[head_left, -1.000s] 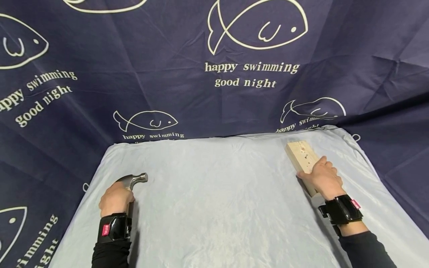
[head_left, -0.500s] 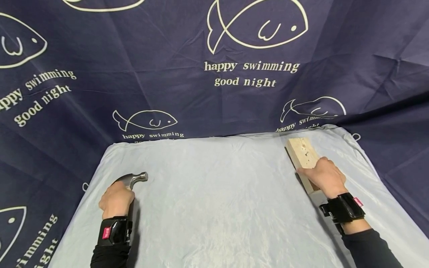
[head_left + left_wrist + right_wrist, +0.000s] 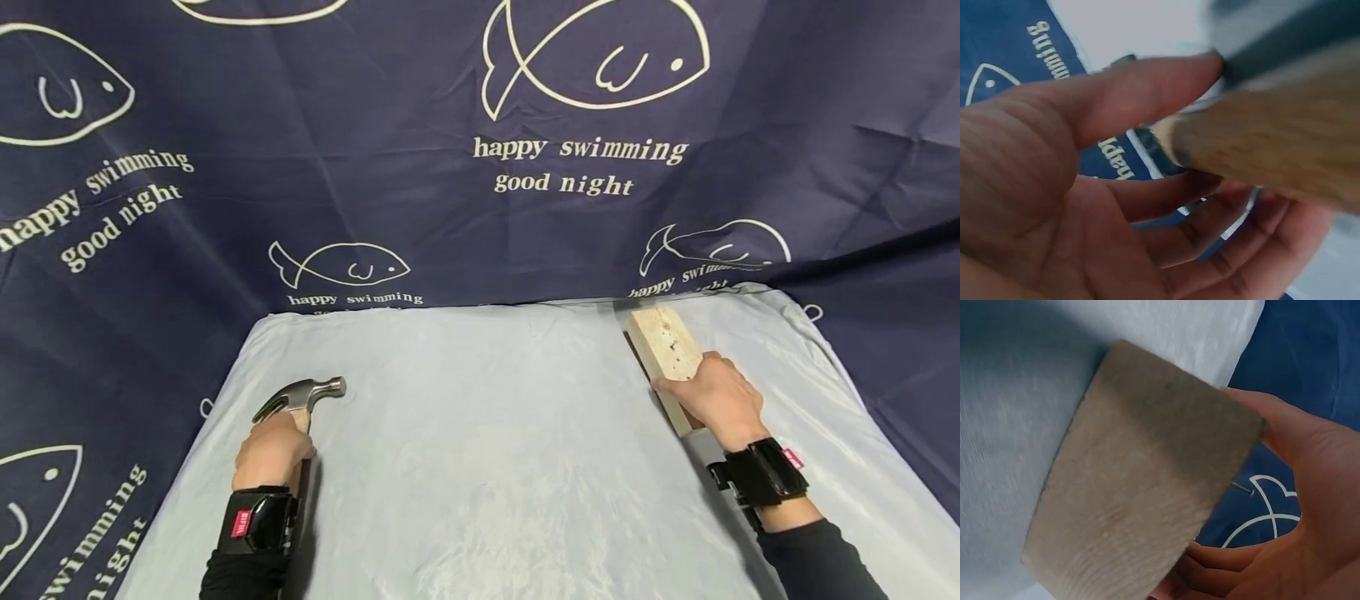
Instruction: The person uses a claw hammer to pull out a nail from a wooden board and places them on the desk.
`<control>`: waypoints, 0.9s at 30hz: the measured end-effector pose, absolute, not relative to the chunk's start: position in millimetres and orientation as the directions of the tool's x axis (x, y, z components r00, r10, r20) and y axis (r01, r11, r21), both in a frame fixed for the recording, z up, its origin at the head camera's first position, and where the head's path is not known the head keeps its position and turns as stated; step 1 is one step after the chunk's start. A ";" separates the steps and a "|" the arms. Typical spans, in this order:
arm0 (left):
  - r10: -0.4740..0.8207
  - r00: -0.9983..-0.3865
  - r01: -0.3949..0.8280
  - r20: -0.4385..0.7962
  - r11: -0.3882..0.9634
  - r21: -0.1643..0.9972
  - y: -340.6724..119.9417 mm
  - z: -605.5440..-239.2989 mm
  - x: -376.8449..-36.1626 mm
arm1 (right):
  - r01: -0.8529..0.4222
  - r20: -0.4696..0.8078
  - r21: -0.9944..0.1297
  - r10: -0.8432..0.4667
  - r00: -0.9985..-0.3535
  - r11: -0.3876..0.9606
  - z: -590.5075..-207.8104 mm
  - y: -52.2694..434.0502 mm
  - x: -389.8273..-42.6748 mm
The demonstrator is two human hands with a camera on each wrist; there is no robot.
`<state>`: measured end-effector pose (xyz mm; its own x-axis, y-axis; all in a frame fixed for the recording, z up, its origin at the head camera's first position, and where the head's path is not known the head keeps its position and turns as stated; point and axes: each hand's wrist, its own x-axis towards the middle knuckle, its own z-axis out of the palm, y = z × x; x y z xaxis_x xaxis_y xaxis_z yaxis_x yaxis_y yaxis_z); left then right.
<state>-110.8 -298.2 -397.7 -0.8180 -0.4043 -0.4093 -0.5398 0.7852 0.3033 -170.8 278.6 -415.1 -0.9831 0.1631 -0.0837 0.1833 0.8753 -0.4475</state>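
Observation:
In the head view my left hand (image 3: 272, 452) holds a claw hammer (image 3: 302, 394) by its handle, just behind the metal head. The head's striking face points right, the claw left. Up close in the left wrist view, the wooden handle (image 3: 1272, 134) passes between my thumb and curled fingers. At the right, my right hand (image 3: 722, 400) grips the near part of a pale wooden block (image 3: 663, 342), thumb on its left side. Dark marks spot the block's top. The right wrist view shows its end face, and a thin nail (image 3: 1242, 487) sticks out beyond its edge.
A pale cloth (image 3: 480, 433) covers the table. Behind it hangs a dark blue curtain (image 3: 420, 183) printed with white fish and lettering, which also runs down the left and right sides. A black strap sits on each wrist.
The camera view has shifted a little. More of the hammer's claw and neck shows now, with my left hand farther back on the handle. The block in my right hand has moved slightly left.

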 end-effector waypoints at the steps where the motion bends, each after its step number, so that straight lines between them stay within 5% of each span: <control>1: -0.392 -0.825 -0.527 -0.408 0.795 0.301 -297.8 -398.1 -110.6 | 0.185 -0.084 -0.446 0.165 -0.983 0.876 -415.8 278.5 -170.0; 27: -0.367 -0.903 -0.426 -0.224 0.839 0.340 -296.5 -407.9 -111.7 | 0.103 -0.025 -0.461 0.103 -0.994 0.881 -414.6 252.9 -165.1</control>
